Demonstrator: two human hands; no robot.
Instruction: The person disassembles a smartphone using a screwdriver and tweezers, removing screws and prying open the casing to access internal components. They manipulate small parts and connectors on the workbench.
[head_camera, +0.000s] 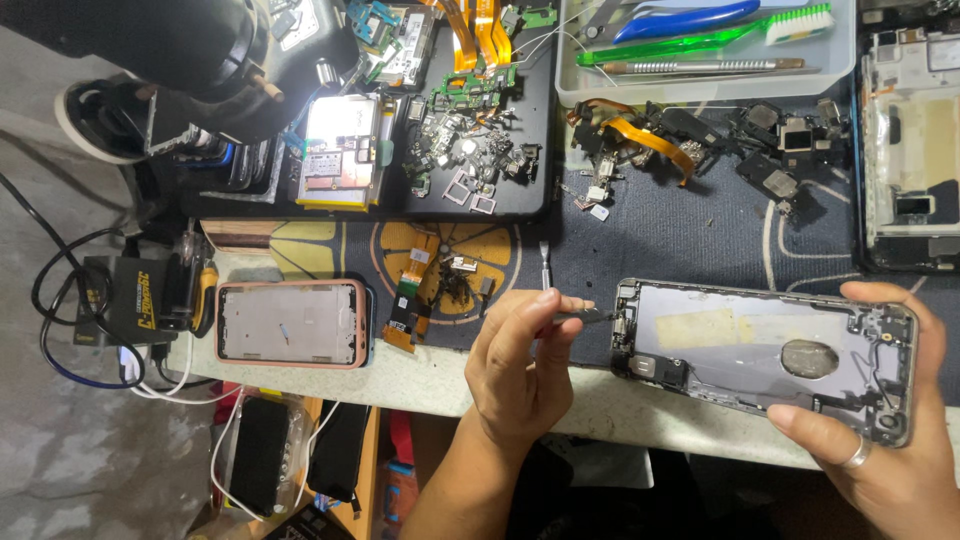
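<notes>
Metal tweezers pinched in left hand, tip at phone shell clamped in right hand just beside: best kept steady, tip eased in gently.

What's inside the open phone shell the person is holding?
Inside the open phone shell: a strip of yellowish tape, a round grey patch and a small dark part at the end. The right hand covers some edge, so that bit is hidden.

Two bare forearms, no sleeves. Right hand: plain silver ring on one finger. Left hand: nothing worn.
</notes>
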